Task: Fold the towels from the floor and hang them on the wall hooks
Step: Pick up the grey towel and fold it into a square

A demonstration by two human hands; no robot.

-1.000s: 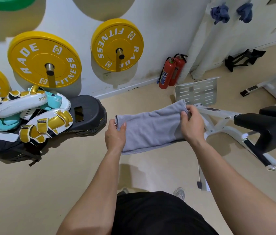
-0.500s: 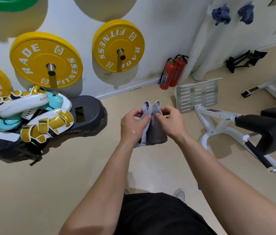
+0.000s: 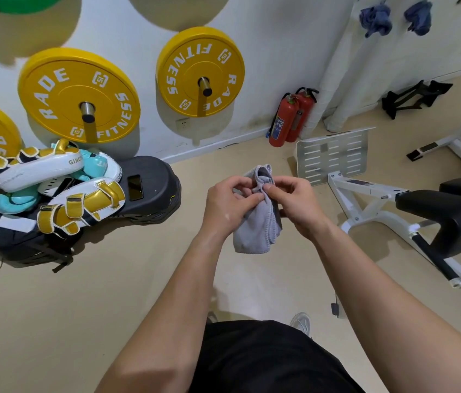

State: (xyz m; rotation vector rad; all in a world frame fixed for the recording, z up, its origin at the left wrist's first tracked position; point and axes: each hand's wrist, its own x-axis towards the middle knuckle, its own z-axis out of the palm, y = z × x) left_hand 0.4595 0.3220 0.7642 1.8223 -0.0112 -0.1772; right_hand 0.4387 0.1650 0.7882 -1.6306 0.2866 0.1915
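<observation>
The fold is judged to be the step in hand. The left hand (image 3: 230,207) is seen at the middle of the view, its thumb and curled fingers pinched on the top edge of the grey towel (image 3: 252,234). The towel is held in the air above the floor (image 3: 82,307), doubled into a narrow bundle that hangs toward six o'clock. The right hand (image 3: 294,205), just beside the left at its three o'clock, is pinched on the same top edge, so that the two hands nearly touch.

The next move is judged to call for the edges to be squared and the bundle to be taken into one hand. It must then be carried toward one o'clock, where two blue towels (image 3: 376,19) are seen bunched high on the wall (image 3: 266,52). The hooks themselves cannot be made out.

The floor is a plain beige surface. At ten o'clock, yellow weight plates (image 3: 79,95) are mounted on pegs on the white wall. Below them, at nine o'clock, white-and-gold boxing pads (image 3: 53,188) are heaped on dark bags, beside a black padded block (image 3: 155,199) on which a phone (image 3: 134,187) is laid. At one o'clock, two red fire extinguishers (image 3: 286,120) are stood against the wall. At three o'clock, a white bench frame (image 3: 365,199) with a slotted plate and black pads is set on the floor.
</observation>
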